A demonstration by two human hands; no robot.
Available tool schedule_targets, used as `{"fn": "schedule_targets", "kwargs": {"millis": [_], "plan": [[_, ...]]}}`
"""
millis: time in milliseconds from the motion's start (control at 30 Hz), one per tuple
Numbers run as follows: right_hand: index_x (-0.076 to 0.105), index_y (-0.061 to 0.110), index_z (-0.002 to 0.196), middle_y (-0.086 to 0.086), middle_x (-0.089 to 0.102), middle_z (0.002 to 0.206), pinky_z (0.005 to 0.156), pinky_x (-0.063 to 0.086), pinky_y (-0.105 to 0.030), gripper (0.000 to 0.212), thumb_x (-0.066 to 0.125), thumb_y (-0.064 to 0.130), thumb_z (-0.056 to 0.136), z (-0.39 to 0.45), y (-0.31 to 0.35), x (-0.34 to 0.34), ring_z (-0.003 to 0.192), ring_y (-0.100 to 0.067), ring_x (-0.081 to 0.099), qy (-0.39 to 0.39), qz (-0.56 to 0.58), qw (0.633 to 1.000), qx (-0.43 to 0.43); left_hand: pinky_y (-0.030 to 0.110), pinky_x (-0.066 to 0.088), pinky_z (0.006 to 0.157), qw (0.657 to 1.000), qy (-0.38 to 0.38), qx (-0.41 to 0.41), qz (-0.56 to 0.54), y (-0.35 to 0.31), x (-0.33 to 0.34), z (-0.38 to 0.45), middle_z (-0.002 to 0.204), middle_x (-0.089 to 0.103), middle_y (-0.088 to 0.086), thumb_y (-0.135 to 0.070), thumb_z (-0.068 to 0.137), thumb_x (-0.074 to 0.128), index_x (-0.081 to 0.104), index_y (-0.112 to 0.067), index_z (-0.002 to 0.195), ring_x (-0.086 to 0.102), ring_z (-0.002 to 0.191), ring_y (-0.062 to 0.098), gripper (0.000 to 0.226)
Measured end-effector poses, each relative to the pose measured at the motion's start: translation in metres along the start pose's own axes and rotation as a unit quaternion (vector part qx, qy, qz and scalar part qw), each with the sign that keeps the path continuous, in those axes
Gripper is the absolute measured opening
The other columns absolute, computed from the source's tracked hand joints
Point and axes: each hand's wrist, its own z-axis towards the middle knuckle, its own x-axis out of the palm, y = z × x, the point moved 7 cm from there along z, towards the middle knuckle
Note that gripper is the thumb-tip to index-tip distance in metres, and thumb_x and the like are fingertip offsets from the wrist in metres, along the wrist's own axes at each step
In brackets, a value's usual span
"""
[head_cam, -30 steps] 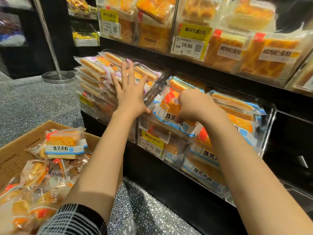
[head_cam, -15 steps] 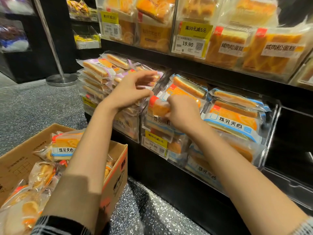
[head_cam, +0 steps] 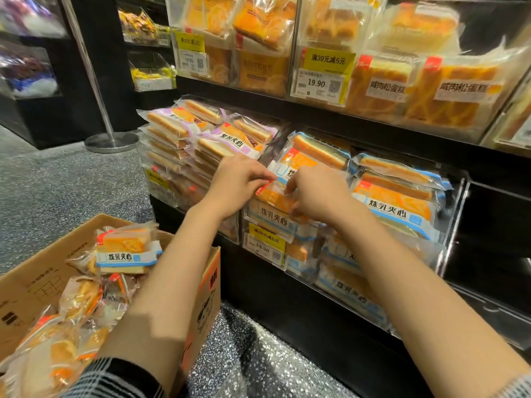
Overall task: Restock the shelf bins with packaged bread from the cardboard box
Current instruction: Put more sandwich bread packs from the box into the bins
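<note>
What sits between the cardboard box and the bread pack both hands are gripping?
In the head view, the left forearm crosses that stretch, over speckled floor and the black shelf base, from the cardboard box up to the bread pack.

I see both hands at the front of the clear shelf bin [head_cam: 451,214] holding blue-trimmed bread packs: my left hand [head_cam: 238,186] and right hand [head_cam: 313,196] each pinch the wrapper edge of one bread pack [head_cam: 275,196] lying on top of the stack there. To its left sits a second bin [head_cam: 161,179] filled with purple-trimmed packs [head_cam: 227,139]. On the shelf above stand larger cake packs [head_cam: 459,90] behind a yellow price tag [head_cam: 324,74] reading 19.90. Near left, on the speckled floor [head_cam: 57,179], the open cardboard box [head_cam: 37,280] holds more packs, a blue-trimmed one [head_cam: 126,251] on top. Far left stands a metal post [head_cam: 110,139] on its round base
</note>
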Motion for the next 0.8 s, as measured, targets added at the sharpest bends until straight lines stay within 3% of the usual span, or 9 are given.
{"fn": "schedule_targets", "kwargs": {"millis": [200, 333, 433, 600, 667, 733, 800], "plan": [[0.065, 0.023, 0.115, -0.002, 0.064, 0.108, 0.070, 0.043, -0.032, 0.037, 0.072, 0.037, 0.082, 0.000, 0.000, -0.007, 0.104, -0.023, 0.058, 0.004, -0.015, 1.000, -0.002, 0.031, 0.033, 0.098, 0.995, -0.095, 0.029, -0.030, 0.000, -0.018, -0.010, 0.104, 0.068, -0.004, -0.019, 0.084, 0.068, 0.073, -0.021, 0.103, 0.054, 0.110, 0.016, 0.020], [0.067, 0.020, 0.108, -0.003, 0.066, 0.106, 0.078, 0.053, -0.038, 0.026, 0.057, 0.037, 0.091, -0.001, 0.024, -0.038, 0.102, -0.024, 0.059, -0.140, 0.031, 0.989, -0.040, 0.011, 0.039, 0.092, 0.977, -0.171, -0.034, -0.126, 0.014, -0.044, -0.028, 0.105, 0.065, -0.007, -0.012, 0.090, 0.062, 0.069, -0.015, 0.107, 0.055, 0.103, 0.003, 0.019], [0.066, 0.020, 0.104, -0.003, 0.068, 0.102, 0.077, 0.051, -0.039, 0.021, 0.049, 0.028, 0.094, -0.004, 0.057, -0.041, 0.099, -0.027, 0.060, -0.188, 0.096, 0.973, -0.091, 0.017, 0.049, 0.081, 0.951, -0.194, -0.121, -0.209, 0.044, -0.056, -0.046, 0.101, 0.068, -0.001, -0.012, 0.098, 0.048, 0.066, -0.015, 0.111, 0.064, 0.085, 0.005, 0.022], [0.064, 0.019, 0.103, -0.009, 0.069, 0.099, 0.077, 0.049, -0.037, 0.020, 0.049, 0.026, 0.092, -0.002, 0.126, 0.021, 0.097, -0.032, 0.062, -0.068, 0.174, 0.968, -0.168, 0.024, 0.050, 0.067, 0.929, -0.154, -0.263, -0.211, 0.108, -0.062, -0.091, 0.080, 0.066, 0.001, -0.004, 0.098, 0.043, 0.063, -0.007, 0.108, 0.060, 0.053, 0.001, 0.023], [0.066, 0.017, 0.101, -0.011, 0.070, 0.099, 0.078, 0.052, -0.039, 0.021, 0.050, 0.026, 0.091, -0.001, 0.152, 0.060, 0.096, -0.033, 0.063, 0.000, 0.190, 0.965, -0.182, 0.017, 0.049, 0.061, 0.925, -0.102, -0.325, -0.168, 0.136, -0.059, -0.115, 0.078, 0.064, 0.003, 0.000, 0.097, 0.043, 0.063, -0.006, 0.106, 0.059, 0.049, -0.002, 0.022], [0.067, 0.014, 0.100, -0.015, 0.069, 0.099, 0.077, 0.052, -0.039, 0.021, 0.051, 0.025, 0.091, -0.001, 0.171, 0.098, 0.095, -0.035, 0.063, 0.065, 0.215, 0.958, -0.178, 0.018, 0.048, 0.059, 0.911, -0.061, -0.383, -0.145, 0.162, -0.054, -0.140, 0.087, 0.067, 0.014, 0.001, 0.095, 0.046, 0.063, -0.006, 0.105, 0.063, 0.056, 0.003, 0.021], [0.065, 0.011, 0.104, -0.017, 0.067, 0.104, 0.080, 0.050, -0.038, 0.022, 0.052, 0.023, 0.091, 0.000, 0.186, 0.127, 0.101, -0.036, 0.062, 0.113, 0.232, 0.950, -0.173, 0.030, 0.048, 0.073, 0.896, -0.026, -0.436, -0.086, 0.185, -0.053, -0.167, 0.101, 0.070, 0.017, -0.007, 0.092, 0.054, 0.066, -0.012, 0.100, 0.068, 0.084, 0.024, 0.016]]}}
